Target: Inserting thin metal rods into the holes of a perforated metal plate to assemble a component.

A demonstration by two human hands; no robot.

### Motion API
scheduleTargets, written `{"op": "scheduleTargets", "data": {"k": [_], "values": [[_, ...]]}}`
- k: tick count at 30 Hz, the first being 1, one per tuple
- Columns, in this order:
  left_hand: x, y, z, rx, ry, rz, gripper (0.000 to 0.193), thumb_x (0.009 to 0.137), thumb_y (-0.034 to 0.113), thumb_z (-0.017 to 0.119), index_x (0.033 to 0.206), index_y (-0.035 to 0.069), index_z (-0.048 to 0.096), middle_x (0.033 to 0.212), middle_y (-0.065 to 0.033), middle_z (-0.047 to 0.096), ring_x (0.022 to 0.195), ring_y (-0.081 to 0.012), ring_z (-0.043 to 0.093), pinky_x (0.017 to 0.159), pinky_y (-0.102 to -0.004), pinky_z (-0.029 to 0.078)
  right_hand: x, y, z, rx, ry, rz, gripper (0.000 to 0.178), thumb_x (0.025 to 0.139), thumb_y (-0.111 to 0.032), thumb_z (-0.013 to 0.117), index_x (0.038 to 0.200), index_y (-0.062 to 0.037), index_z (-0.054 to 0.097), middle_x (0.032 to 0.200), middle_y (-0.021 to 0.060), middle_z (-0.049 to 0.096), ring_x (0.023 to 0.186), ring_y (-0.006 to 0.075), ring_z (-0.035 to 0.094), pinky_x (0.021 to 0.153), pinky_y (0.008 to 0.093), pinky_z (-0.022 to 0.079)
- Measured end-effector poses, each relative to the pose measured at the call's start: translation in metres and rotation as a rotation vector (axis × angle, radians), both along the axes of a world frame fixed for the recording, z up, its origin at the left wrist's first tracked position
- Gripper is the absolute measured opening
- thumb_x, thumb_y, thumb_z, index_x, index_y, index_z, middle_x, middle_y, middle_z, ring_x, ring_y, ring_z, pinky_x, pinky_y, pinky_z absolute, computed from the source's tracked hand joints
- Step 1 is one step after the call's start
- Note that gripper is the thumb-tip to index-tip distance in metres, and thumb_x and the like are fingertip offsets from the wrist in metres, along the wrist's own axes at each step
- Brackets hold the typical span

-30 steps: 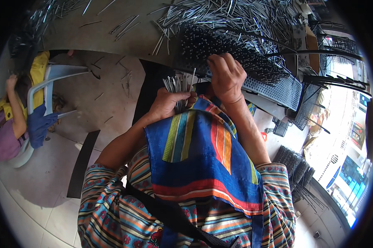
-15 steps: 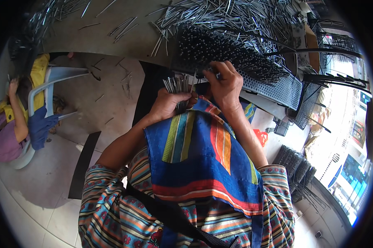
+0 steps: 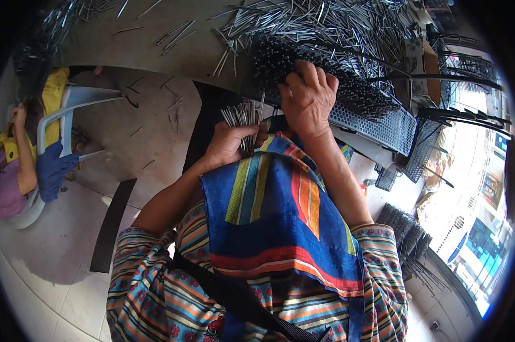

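Note:
A bundle of thin metal rods (image 3: 239, 115) is gripped in my left hand (image 3: 224, 143), its ends fanning upward from the fist. One longer rod leans apart at the bundle's right side. My right hand (image 3: 308, 104) is over the near side of a dense cluster of upright dark rods (image 3: 273, 56), fingers curled and thumb side down. What its fingertips pinch, if anything, is hidden behind the hand. The cluster stands on a perforated metal plate (image 3: 399, 126), whose bare holes show at the right end.
Loose metal rods (image 3: 331, 23) lie heaped on the table behind the cluster. Black wire racks (image 3: 434, 128) crowd the right side, beside a cardboard box (image 3: 430, 65). At left, another person (image 3: 9, 176) sits by a pale blue chair (image 3: 69, 108). Dark mesh pieces (image 3: 405, 231) lie lower right.
My right hand has moved up and away from me, over the upright rods, and turned its back more toward view. The left hand keeps its bundle, almost in place.

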State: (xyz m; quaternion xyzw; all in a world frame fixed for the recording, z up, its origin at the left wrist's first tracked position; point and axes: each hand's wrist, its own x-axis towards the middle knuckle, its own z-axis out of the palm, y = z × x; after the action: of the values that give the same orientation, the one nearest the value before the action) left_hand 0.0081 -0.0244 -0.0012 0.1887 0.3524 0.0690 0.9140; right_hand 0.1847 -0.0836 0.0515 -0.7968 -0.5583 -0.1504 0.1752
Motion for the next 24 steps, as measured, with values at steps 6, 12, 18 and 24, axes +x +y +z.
{"op": "scheduleTargets", "data": {"k": [6,12,18,24], "values": [[0.000,0.004,-0.006,-0.076,0.017,0.093,0.021,0.083,-0.005,0.059,0.104,-0.004,0.062,0.089,-0.0160,0.068,0.075,-0.0240,0.067,0.064,-0.0319,0.055,0.001,-0.001,-0.003,0.019,-0.055,-0.009,0.018,0.065,-0.017,0.074,0.079,-0.0140,0.063,0.109,0.0010,0.060,0.091,0.0215,0.057,0.086,0.0395,0.036],[0.002,0.008,0.012,0.251,0.036,-0.161,0.031,0.081,-0.004,0.054,0.112,-0.003,0.061,0.079,-0.0084,0.065,0.064,-0.0130,0.059,0.058,-0.0238,0.046,0.004,0.007,0.003,-0.022,-0.020,-0.018,0.018,0.065,-0.017,0.073,0.079,-0.0136,0.063,0.109,0.0019,0.060,0.092,0.0223,0.056,0.088,0.0409,0.035],[0.018,0.012,-0.023,0.663,-0.004,-0.393,0.057,0.079,0.001,0.064,0.133,0.008,0.046,0.079,-0.0018,0.064,0.058,-0.0064,0.054,0.050,-0.0231,0.043,-0.001,0.010,0.007,-0.067,-0.004,-0.086,0.017,0.066,-0.018,0.066,0.080,-0.0096,0.062,0.111,0.0087,0.059,0.094,0.0270,0.054,0.090,0.0447,0.034],[0.024,0.004,-0.042,0.438,-0.048,-0.300,0.051,0.079,-0.004,0.060,0.126,0.008,0.044,0.076,-0.0072,0.062,0.056,-0.0093,0.053,0.047,-0.0223,0.042,-0.002,0.007,0.007,0.030,0.028,-0.068,0.020,0.065,-0.017,0.066,0.080,-0.0064,0.060,0.111,0.0112,0.058,0.094,0.0283,0.054,0.090,0.0455,0.034]]}}
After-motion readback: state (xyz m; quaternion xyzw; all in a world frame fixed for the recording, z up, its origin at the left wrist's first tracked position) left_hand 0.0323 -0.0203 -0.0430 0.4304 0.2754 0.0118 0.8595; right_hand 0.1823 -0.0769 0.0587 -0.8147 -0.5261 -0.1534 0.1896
